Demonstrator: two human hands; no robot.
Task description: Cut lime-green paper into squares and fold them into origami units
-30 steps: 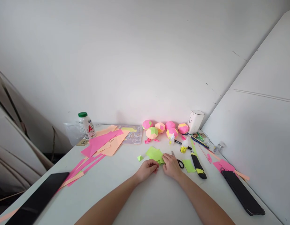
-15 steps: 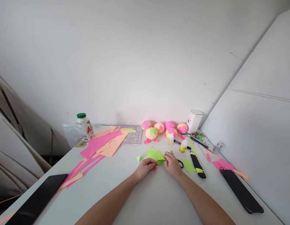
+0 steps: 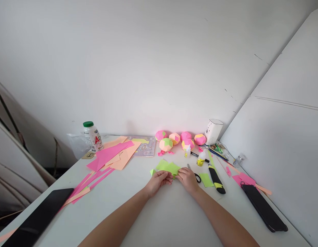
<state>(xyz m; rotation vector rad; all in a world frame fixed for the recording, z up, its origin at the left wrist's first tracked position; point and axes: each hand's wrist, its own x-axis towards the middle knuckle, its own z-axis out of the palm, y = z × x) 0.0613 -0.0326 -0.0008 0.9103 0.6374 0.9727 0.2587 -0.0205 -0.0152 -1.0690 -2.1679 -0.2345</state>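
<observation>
Light green paper pieces (image 3: 168, 166) lie overlapping at the middle of the white table, just beyond my hands. My left hand (image 3: 159, 181) is at their near edge, its fingers curled together around a bit of green paper. My right hand (image 3: 187, 178) pinches the right corner of the green paper. A small folded green piece (image 3: 152, 172) sits left of the sheets, close to my left hand. Black-handled scissors (image 3: 197, 177) and a green square (image 3: 206, 179) lie to the right of my right hand.
Paper balls (image 3: 166, 144) stand near the wall. Glue bottles (image 3: 200, 159), a cutter (image 3: 217, 180) and a black phone (image 3: 264, 208) are on the right. Pink and peach paper (image 3: 107, 157), a white bottle (image 3: 93, 137) and a dark tablet (image 3: 40, 218) are on the left.
My right hand has shifted slightly left, closer to my left hand. The green sheets have spread and moved a little left between the hands.
</observation>
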